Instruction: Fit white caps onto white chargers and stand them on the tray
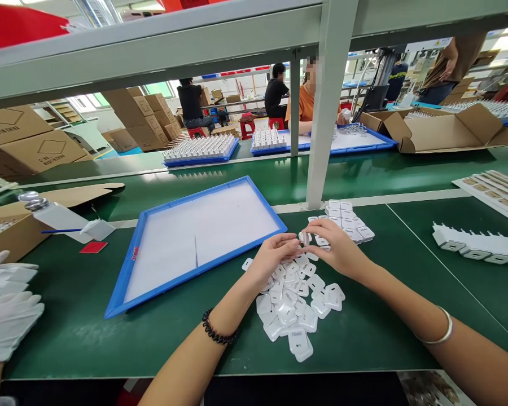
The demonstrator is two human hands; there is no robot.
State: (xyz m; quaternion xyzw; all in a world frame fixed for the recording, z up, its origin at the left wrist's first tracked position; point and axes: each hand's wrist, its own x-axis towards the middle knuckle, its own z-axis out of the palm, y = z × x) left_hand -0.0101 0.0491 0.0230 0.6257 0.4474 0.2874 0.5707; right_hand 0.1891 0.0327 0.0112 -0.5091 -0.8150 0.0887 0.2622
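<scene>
My left hand (271, 256) and my right hand (336, 245) meet above a loose pile of small white plastic covers (294, 307) on the green bench. Both hands pinch one small white charger piece (305, 238) between their fingertips. Just behind my right hand lies a neat cluster of white chargers (347, 219). A blue-rimmed tray with a white floor (129, 265) sits to the left of my hands with nothing in it.
A grey post (324, 141) rises behind the chargers. At the left edge are a co-worker's white-gloved hands (6, 316), a cardboard box (12, 231) and a dispenser bottle (57, 217). A row of white chargers (478, 245) lies at right. Filled trays (201, 149) and people sit beyond.
</scene>
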